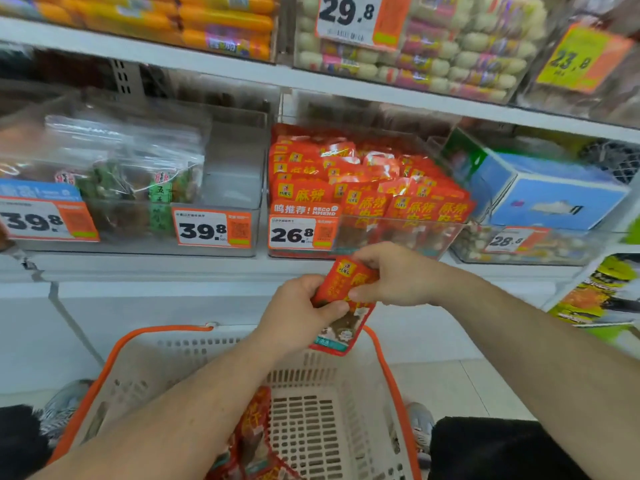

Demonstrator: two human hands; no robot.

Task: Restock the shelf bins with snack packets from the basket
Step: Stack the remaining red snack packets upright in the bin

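Both hands are up in front of the shelf, gripping the same red snack packet [341, 306] between them. The left hand [300, 315] pinches the packet's lower left edge, thumb pressed across its front, while the right hand [391, 273] closes over the upper right part, fingers curled around the top edge. The packet hangs tilted, its printed top toward the shelf and its bottom end, with a teal strip, pointing down over the far rim of the basket [391, 382]. That basket is a beige plastic one with orange trim and handle, sitting low between the person's knees; more red packets [254, 434] of the same kind lie in its near left part, partly hidden under the left forearm. Just above and beyond the hands stands a clear shelf bin [401, 233] already packed with upright rows of matching red packets, a price label reading 26.8 [292, 235] fixed to its front. The held packet is just below this bin's front wall, not yet inside. To the left, another clear bin [235, 174] holds transparent bags of dark and green snacks, with labels reading 39.8. To the right, a blue box [554, 195] rests tilted on a neighbouring bin.
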